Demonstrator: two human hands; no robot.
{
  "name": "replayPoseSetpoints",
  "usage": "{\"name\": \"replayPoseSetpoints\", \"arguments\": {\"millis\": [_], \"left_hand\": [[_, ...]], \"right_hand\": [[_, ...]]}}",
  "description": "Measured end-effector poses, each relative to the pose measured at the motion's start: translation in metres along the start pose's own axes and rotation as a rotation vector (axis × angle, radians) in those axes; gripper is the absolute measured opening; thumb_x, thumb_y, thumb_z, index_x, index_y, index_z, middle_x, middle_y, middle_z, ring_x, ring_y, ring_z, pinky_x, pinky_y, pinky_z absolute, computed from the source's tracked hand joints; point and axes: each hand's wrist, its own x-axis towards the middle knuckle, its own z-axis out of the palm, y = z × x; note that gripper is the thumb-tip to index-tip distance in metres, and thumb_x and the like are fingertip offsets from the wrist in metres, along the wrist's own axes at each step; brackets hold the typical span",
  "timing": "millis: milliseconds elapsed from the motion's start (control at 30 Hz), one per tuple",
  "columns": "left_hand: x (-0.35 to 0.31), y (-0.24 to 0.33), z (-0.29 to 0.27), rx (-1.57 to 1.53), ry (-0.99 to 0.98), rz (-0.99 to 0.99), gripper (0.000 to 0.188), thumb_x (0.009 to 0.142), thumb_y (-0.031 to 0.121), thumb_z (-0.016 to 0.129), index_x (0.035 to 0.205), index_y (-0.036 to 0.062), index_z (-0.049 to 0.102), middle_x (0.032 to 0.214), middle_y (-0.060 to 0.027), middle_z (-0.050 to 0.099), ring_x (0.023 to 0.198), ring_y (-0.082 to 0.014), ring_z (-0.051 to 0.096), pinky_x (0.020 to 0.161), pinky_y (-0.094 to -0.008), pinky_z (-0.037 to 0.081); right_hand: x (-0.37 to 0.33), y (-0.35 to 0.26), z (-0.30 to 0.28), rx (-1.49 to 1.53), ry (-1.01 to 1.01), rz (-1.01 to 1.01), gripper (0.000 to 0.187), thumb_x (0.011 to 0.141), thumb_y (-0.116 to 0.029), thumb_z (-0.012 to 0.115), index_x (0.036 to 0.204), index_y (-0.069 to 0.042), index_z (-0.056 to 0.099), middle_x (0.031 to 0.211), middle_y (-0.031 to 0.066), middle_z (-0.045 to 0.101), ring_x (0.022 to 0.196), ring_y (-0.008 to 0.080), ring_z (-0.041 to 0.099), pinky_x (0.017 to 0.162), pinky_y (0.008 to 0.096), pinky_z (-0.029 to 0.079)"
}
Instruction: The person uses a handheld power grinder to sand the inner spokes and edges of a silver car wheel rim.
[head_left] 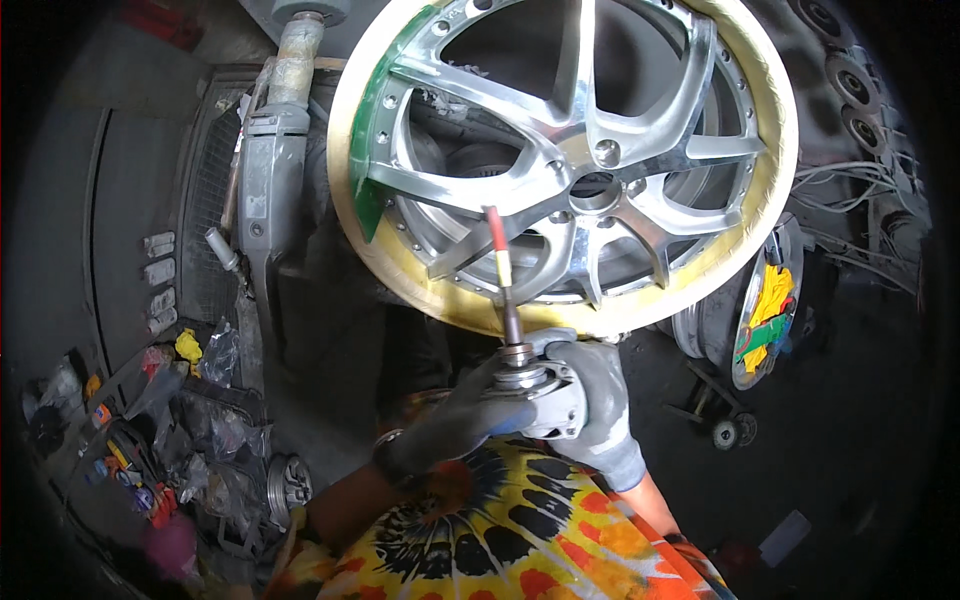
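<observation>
At lower centre, our left hand [455, 418] was curled round the grinder [560, 405], which we judged heavy, rigid, best gripped by its housing; our right hand [606, 405] wrapped its other side; the stiff, probably slick wheel [580, 152] filled upper centre.

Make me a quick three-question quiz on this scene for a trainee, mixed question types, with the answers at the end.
1. Multiple choice: what colour is the far end of the bit on the grinder? A) blue B) red C) green
2. True or false: only one hand holds the grinder.
3. Fill in: the green strip is on the ____ side of the wheel, as pictured.

Key
1. B, red.
2. False: the gloved left hand and right hand both hold it.
3. left
</observation>
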Motion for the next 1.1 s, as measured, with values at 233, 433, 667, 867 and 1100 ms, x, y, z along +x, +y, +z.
{"name": "replayPoseSetpoints", "arguments": {"millis": [233,433,667,867,1100], "left_hand": [[0.05,-0.003,0.051,-0.359,-0.149,0.028,0.058,0.101,0.024,0.065,0.15,0.0012,0.045,0.128,-0.0018,0.057,0.117,-0.0111,0.054,0.104,-0.0304,0.045],[0.064,-0.012,0.074,-0.65,-0.28,0.053,0.06,0.095,0.023,0.067,0.147,0.0007,0.046,0.126,-0.0043,0.059,0.115,-0.0143,0.057,0.101,-0.0327,0.047],[0.07,-0.039,0.041,-0.805,-0.28,0.127,0.064,0.1,0.017,0.058,0.158,0.0015,0.035,0.133,-0.0041,0.059,0.117,-0.0141,0.058,0.103,-0.0345,0.046],[0.085,-0.021,0.046,-0.723,-0.274,0.157,0.059,0.103,0.019,0.058,0.157,0.0026,0.038,0.135,-0.0047,0.06,0.121,-0.0145,0.057,0.105,-0.0343,0.045],[0.098,-0.046,0.031,-0.751,-0.309,0.199,0.054,0.104,0.016,0.056,0.154,0.0018,0.042,0.136,-0.006,0.06,0.124,-0.0161,0.056,0.106,-0.0359,0.046]], "right_hand": [[-0.01,0.014,-0.056,-0.163,-0.003,0.024,0.068,0.064,-0.019,0.088,0.124,0.0,0.061,0.11,0.0169,0.069,0.095,0.037,0.065,0.088,0.0462,0.046],[0.007,-0.006,-0.111,-0.352,-0.209,-0.002,0.066,0.062,-0.013,0.079,0.125,0.001,0.062,0.106,0.0167,0.068,0.09,0.0385,0.063,0.086,0.0485,0.046],[0.024,0.007,-0.09,-0.337,-0.192,-0.112,0.062,0.067,-0.012,0.076,0.127,-0.002,0.063,0.107,0.0147,0.069,0.093,0.0358,0.064,0.089,0.0476,0.046],[0.023,0.03,-0.082,-0.332,-0.167,-0.106,0.061,0.066,-0.011,0.076,0.126,-0.003,0.063,0.11,0.0157,0.068,0.096,0.0373,0.064,0.09,0.0483,0.046],[0.026,0.037,-0.077,-0.355,-0.158,-0.131,0.064,0.064,-0.009,0.076,0.127,-0.004,0.062,0.11,0.0152,0.068,0.096,0.0373,0.064,0.088,0.0481,0.046]]}}
